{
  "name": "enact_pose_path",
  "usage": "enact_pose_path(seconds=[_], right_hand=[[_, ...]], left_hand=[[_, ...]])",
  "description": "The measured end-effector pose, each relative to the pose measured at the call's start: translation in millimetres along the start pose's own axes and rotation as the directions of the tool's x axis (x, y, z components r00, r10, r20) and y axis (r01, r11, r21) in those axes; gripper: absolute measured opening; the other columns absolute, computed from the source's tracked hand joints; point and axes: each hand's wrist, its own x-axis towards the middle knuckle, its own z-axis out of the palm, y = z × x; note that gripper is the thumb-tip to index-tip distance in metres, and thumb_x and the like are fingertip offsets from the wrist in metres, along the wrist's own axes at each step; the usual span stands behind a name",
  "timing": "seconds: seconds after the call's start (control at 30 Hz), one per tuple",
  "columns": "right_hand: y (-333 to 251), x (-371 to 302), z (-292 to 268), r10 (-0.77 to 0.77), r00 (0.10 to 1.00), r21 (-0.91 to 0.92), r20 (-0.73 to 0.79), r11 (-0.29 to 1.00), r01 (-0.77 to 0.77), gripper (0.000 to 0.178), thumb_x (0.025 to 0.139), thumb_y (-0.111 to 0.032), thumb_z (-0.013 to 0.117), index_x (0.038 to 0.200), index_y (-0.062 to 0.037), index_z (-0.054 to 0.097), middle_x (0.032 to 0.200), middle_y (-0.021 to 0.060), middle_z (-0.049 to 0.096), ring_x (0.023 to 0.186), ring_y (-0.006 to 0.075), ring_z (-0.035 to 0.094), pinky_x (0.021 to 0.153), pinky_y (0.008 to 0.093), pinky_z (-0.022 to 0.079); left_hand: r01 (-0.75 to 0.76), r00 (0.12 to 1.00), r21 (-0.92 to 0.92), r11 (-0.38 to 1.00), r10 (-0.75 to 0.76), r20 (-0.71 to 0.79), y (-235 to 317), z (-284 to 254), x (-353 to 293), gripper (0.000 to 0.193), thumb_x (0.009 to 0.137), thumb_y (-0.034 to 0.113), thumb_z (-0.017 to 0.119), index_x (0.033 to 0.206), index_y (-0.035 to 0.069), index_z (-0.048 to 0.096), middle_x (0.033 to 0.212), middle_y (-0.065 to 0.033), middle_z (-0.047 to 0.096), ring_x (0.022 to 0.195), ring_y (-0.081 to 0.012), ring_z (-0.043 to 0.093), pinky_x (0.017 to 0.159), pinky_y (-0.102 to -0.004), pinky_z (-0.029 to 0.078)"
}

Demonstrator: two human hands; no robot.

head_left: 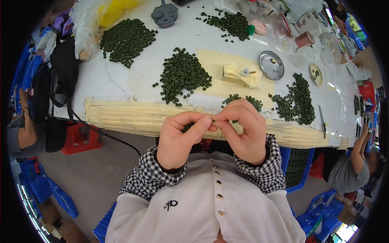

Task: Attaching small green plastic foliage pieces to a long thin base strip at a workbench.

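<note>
My left hand (178, 139) and my right hand (245, 129) meet just over the taped front edge of the table, fingertips pinched together. A tiny dark bit shows between them, too small to name. Dark green shows under my left fingers, partly hidden by them. Beyond my hands lies a heap of small round dark green pieces (182, 77). A smaller cluster of such pieces (253, 103) sits right behind my right hand, partly covered by it. Farther back stands a tape-covered block (239, 76) with a small white peg-like part on it.
More green heaps lie at far left (127, 40), far back (233, 26) and right (302, 99). A round metal dish (271, 65), a small dish (315, 75), a thin pen-like tool (322, 121) and a grey digital device (164, 15) are on the table. People sit at both sides.
</note>
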Motion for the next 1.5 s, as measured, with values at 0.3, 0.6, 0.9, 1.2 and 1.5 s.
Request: enact_pose_path(seconds=[0.3, 0.6, 0.9, 1.2, 1.5], right_hand=[[5.3, -3.2, 5.5, -0.136, 0.990, -0.165, -0.043, 0.978, 0.127, 0.015, 0.073, 0.002, 0.067, 0.087, -0.0009, 0.062, 0.076, 0.0090, 0.056, 0.065, 0.0212, 0.057, 0.055, 0.0281, 0.047], [10.5, -2.1, 5.5, -0.335, 0.941, -0.297, -0.033, 0.903, 0.311, 0.020, 0.068, -0.003, 0.071, 0.084, 0.0010, 0.061, 0.076, 0.0088, 0.057, 0.065, 0.0226, 0.058, 0.054, 0.0299, 0.048], [9.5, -1.4, -0.1, -0.389, 0.921, -0.269, 0.015, 0.886, 0.379, 0.023, 0.067, -0.007, 0.073, 0.085, 0.0004, 0.060, 0.077, 0.0087, 0.058, 0.065, 0.0225, 0.058, 0.054, 0.0294, 0.048], [4.9, -5.5, -1.9, -0.307, 0.951, -0.035, 0.040, 0.951, 0.308, 0.022, 0.069, -0.006, 0.073, 0.088, -0.0022, 0.063, 0.081, 0.0077, 0.059, 0.065, 0.0203, 0.057, 0.054, 0.0275, 0.046], [0.6, -5.6, -4.5, -0.321, 0.943, -0.057, 0.083, 0.944, 0.326, 0.021, 0.070, -0.006, 0.072, 0.088, -0.0002, 0.063, 0.080, 0.0084, 0.059, 0.065, 0.0204, 0.058, 0.055, 0.0281, 0.047]], left_hand=[[-0.002, 1.000, -0.026, 1.000, 0.001, -0.011, -2.6, 2.1, 1.5, 0.015, 0.092, 0.011, 0.053, 0.090, -0.001, 0.061, 0.077, -0.0066, 0.064, 0.050, -0.0016, 0.035, 0.045, -0.0178, 0.029], [-0.029, 0.997, 0.047, 0.998, 0.026, 0.067, -1.8, -2.7, -0.7, 0.017, 0.091, 0.013, 0.055, 0.095, -0.001, 0.065, 0.081, -0.0055, 0.067, 0.058, -0.0012, 0.047, 0.054, -0.0162, 0.041], [0.053, 0.986, -0.024, 0.998, -0.049, 0.157, 3.7, -5.8, -0.9, 0.012, 0.088, 0.008, 0.060, 0.093, -0.002, 0.065, 0.082, -0.0074, 0.067, 0.064, -0.0043, 0.053, 0.058, -0.0176, 0.044], [0.195, 0.925, -0.278, 0.940, -0.083, 0.370, -10.1, -19.5, 6.0, 0.007, 0.083, 0.004, 0.065, 0.088, -0.001, 0.064, 0.081, -0.0085, 0.065, 0.061, -0.0056, 0.049, 0.054, -0.0170, 0.038], [0.184, 0.918, -0.198, 0.963, -0.097, 0.383, -7.6, -21.3, 6.3, 0.008, 0.082, 0.005, 0.066, 0.087, -0.001, 0.064, 0.079, -0.0059, 0.065, 0.063, -0.0041, 0.050, 0.055, -0.0160, 0.039]])
